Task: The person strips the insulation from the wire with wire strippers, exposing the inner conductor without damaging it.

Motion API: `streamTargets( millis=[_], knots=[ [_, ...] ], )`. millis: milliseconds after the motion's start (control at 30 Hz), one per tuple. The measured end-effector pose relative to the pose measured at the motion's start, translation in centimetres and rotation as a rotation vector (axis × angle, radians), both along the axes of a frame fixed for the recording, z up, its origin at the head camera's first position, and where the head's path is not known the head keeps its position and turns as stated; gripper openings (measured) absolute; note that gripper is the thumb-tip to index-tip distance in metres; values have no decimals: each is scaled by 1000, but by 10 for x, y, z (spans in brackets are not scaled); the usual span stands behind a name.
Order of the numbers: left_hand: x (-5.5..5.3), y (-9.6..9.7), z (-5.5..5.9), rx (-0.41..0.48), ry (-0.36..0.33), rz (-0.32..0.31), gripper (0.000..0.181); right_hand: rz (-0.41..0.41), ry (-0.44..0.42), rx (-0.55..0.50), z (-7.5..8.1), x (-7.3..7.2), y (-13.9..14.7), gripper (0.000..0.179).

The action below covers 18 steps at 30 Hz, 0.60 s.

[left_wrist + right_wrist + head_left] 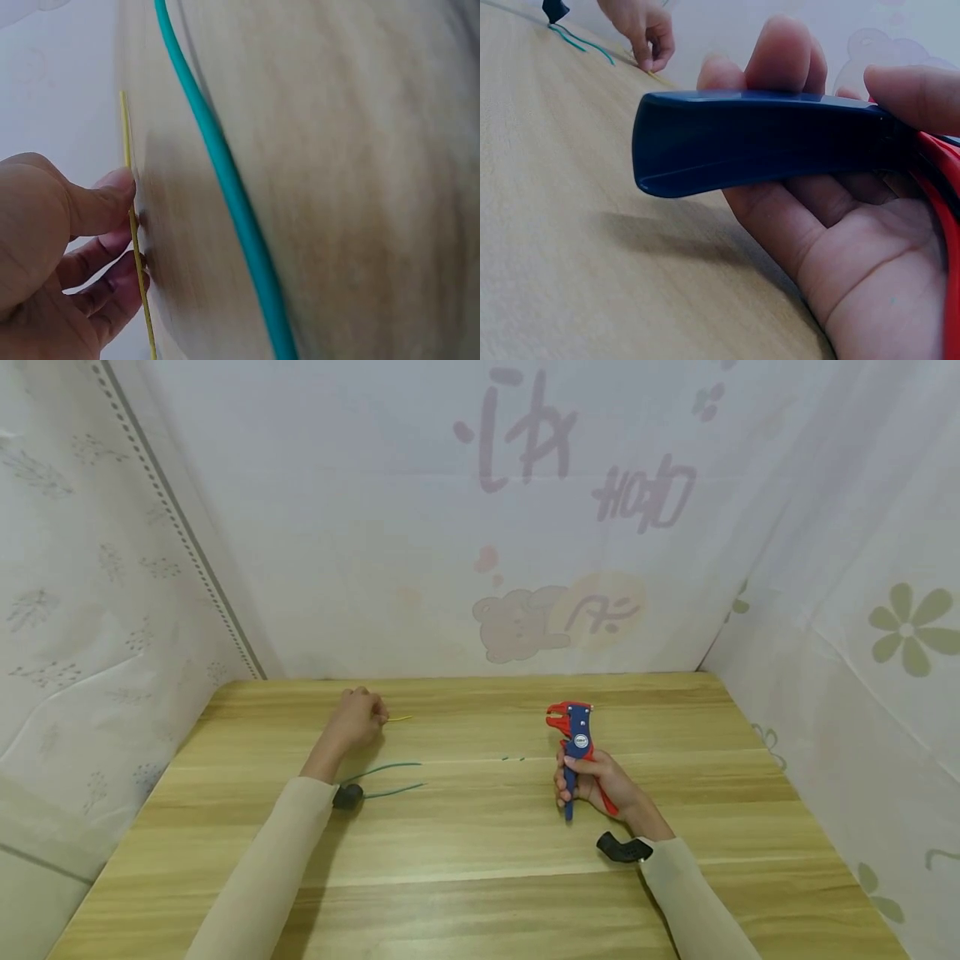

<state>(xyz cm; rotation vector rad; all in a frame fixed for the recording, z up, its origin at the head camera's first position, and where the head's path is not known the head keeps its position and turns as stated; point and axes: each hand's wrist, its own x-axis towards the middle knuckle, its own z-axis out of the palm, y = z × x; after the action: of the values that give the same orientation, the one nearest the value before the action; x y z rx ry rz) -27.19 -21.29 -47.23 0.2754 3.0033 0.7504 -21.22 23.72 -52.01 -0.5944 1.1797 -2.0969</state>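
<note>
At the back left of the table my left hand (358,718) pinches a thin yellow wire (401,719) between thumb and fingers. In the left wrist view the yellow wire (125,135) runs along the fingertips, close to the tabletop. My right hand (611,778) grips a wire stripper (579,724) with blue and red handles, its red head up and facing left. The right wrist view shows the blue handle (727,142) large, with fingers around it and the thumb on top. Two green wires (393,792) lie near the left wrist, partly hidden behind it.
Two tiny green scraps (513,758) lie mid-table between the hands. The wooden table (480,852) is bordered by a printed curtain (375,527) at the back and both sides. A black wrist device (624,848) sits at the right cuff.
</note>
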Motion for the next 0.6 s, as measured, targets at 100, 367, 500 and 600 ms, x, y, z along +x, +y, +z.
streamTargets(
  millis=[100, 367, 500, 600],
  knots=[
    [0, 0, -1, -11, 5, -1, 6, -4, -2, 13, 0, 0, 0, 17],
    [0, -1, 0, 15, -28, -2, 6, 3, 6, 2, -1, 0, 1, 18],
    [3, -1, 0, 46, -53, -4, 8, 5, 5, 3, 0, 0, 0, 19],
    [7, -1, -1, 65, -42, -20, 9, 5, 11, 12, -1, 0, 0, 19]
  ],
)
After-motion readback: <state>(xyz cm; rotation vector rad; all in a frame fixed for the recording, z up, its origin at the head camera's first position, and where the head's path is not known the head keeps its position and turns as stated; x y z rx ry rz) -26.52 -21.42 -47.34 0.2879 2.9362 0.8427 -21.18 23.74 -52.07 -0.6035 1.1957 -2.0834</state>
